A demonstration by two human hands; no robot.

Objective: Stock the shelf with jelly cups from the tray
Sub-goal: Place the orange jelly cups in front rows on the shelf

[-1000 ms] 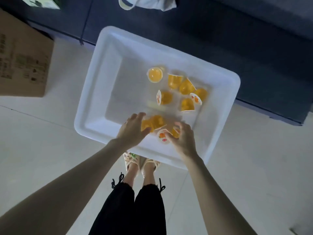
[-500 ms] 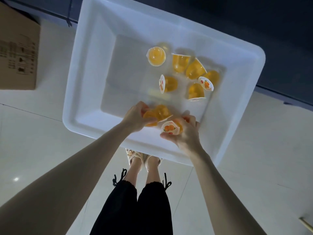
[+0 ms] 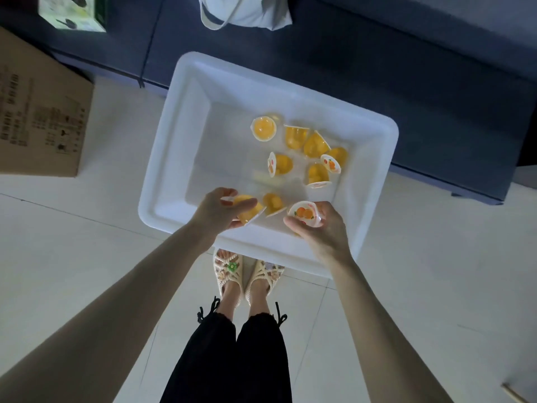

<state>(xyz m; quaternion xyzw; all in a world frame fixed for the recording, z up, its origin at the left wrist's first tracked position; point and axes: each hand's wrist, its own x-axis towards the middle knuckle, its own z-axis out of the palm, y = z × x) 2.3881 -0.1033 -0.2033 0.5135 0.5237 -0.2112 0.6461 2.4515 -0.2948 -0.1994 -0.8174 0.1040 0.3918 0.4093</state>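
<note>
The tiled floor (image 3: 72, 257) carries the white tray (image 3: 171, 146), set directly ahead of the person's feet. This placement puts every cup within reach of both arms without a step. A cardboard box (image 3: 37, 112) stands well apart to the left and plays no part in this step. The shelf is not in view.

On the left hand (image 3: 216, 210), the fingers and thumb are curled round one jelly cup (image 3: 250, 212), held on its side over the near part of the tray. On the right hand (image 3: 322, 228), the fingers are clamped from below on a second jelly cup (image 3: 303, 213), with its printed lid turned up. One cup per hand is judged to halve the trips to the shelf.

A third cup (image 3: 273, 203) lies tipped between the two hands; contact with either cannot be confirmed. Six loose cups (image 3: 315, 145) cluster toward the far right of the tray, most on their sides — a scatter, not a stack, so each needs its own pick. Stocking is judged far from complete.
</note>
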